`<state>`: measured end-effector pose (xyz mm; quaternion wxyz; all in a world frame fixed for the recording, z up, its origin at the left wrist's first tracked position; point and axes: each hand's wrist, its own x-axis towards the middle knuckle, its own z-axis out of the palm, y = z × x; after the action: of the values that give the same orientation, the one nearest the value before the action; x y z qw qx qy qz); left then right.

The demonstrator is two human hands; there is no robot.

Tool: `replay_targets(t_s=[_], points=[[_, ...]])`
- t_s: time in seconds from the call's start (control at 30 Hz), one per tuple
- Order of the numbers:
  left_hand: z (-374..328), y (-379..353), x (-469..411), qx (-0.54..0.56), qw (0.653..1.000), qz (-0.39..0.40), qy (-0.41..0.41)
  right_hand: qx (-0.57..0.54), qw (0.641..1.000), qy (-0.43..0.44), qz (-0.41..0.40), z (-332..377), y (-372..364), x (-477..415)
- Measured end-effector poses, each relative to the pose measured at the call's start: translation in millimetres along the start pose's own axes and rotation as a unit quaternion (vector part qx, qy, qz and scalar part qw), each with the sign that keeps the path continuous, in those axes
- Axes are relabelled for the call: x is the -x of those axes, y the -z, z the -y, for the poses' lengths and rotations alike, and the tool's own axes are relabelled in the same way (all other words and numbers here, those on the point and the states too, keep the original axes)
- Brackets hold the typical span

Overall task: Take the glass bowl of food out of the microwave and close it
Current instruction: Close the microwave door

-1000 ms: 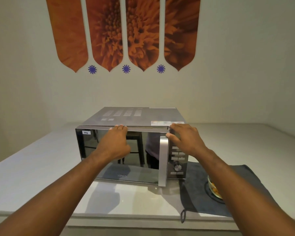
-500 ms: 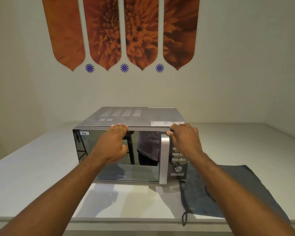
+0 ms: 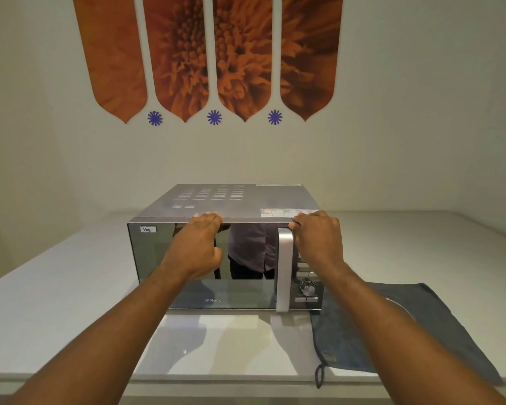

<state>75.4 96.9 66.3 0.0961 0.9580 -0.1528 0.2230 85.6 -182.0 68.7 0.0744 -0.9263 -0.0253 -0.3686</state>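
Head view: left hand [image 3: 197, 249] fingers together, flat on microwave [image 3: 231, 252] door; right hand [image 3: 319, 244] fingers curled over top edge.

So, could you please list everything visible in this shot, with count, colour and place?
microwave: one, silver with a mirrored door, door shut, centre of the counter
handle: one, silver, upright at the door's right edge
dial: one, silver, on the control panel
Veg label: one, white, door's top left corner
cloth: one, dark grey, on the counter right of the microwave
glass bowl: only a rim sliver shows on the cloth, behind the right forearm
counter: one, white
flower panels: four, orange, on the wall
left hand: on the door's top edge
right hand: at the microwave's top right front corner
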Motion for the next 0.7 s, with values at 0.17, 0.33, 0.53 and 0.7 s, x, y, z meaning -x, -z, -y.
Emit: replay_targets(t_s=[0.17,0.33,0.53,0.7], points=[[0,-3,-3,0.001,1.0,-0.011,-0.002,0.004,1.0,0.0,-0.016,-1,-2,1],[0,-3,-2,-0.014,1.0,-0.019,-0.014,0.015,1.0,-0.008,0.001,4,0,0],[4,-12,0,-0.093,0.994,-0.04,-0.038,0.038,0.997,0.025,0.068,4,15,-3],[-9,-5,-13,-0.122,0.987,-0.103,-0.035,-0.046,0.99,0.029,0.13,2,58,-15]])
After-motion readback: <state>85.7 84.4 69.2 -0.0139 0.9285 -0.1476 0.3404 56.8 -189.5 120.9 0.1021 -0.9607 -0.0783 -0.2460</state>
